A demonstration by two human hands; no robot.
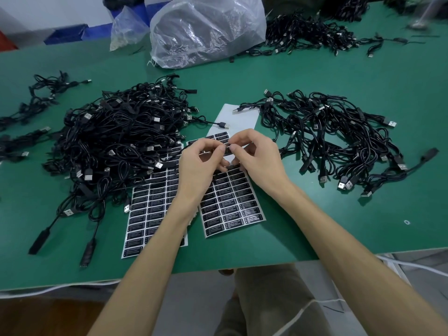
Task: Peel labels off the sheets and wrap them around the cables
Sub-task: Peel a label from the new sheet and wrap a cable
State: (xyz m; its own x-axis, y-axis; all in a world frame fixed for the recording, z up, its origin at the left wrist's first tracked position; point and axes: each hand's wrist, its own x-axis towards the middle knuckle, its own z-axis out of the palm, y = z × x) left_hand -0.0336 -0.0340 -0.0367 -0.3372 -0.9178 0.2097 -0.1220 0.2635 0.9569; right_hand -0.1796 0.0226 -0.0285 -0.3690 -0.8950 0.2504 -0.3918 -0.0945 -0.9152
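Green table: both hands' fingers pinch label on cable

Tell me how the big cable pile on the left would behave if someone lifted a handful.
Probably floppy: the cable pile is thin looped cords, so they would droop. Likely tangled too, with loops and USB plugs interlocked, so neighbours would drag along.

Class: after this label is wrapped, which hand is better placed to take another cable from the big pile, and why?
Left. The left hand sits beside the big pile; the right hand would have to cross over it and the sheets.
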